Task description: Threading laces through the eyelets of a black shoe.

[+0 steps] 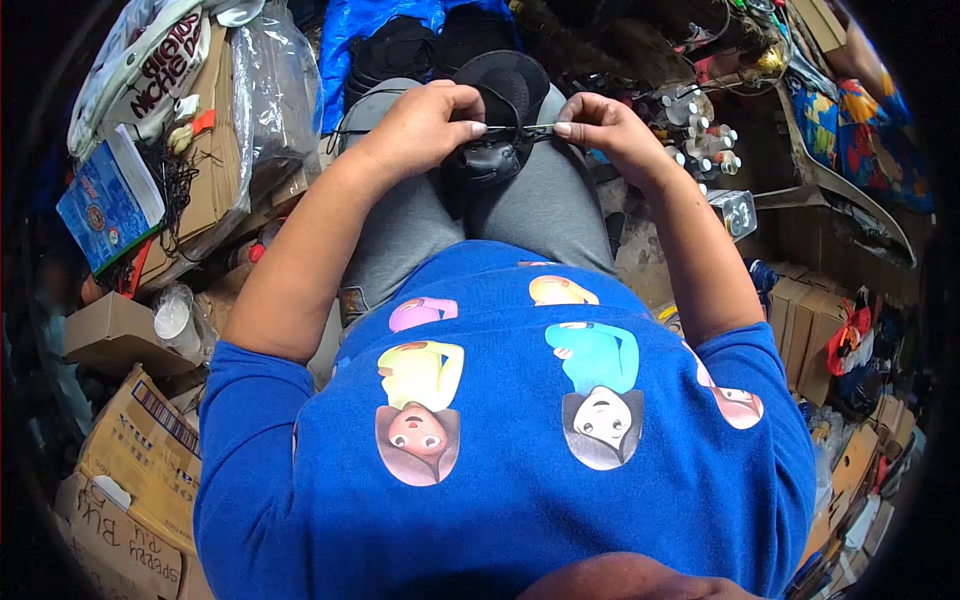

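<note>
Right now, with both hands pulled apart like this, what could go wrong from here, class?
The thin strand might slip free: the left hand and right hand seem to pinch it only at the fingertips.

The black shoe-like piece could shift or tip, since it lies over the grey trousers while both hands are busy with the strand.

Bottles (685,106) are right of the shoe (488,162), a box (120,335) left.
</note>
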Demonstrator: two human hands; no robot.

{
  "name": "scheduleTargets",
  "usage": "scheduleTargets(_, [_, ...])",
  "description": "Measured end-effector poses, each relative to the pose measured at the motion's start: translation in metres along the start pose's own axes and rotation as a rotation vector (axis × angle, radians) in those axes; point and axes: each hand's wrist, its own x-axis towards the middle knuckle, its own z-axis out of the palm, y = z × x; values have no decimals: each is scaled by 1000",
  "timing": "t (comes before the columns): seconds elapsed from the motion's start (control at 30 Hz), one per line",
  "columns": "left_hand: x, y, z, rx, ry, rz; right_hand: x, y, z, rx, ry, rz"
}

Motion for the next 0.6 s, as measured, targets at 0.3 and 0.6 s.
scheduleTargets(0.3, [9,14,0,-14,-189,3,-38,-4,-8,13,-5,36])
scheduleTargets(0.6, [14,13,1,122,-175,166,8,-14,-37,-508,171,-164])
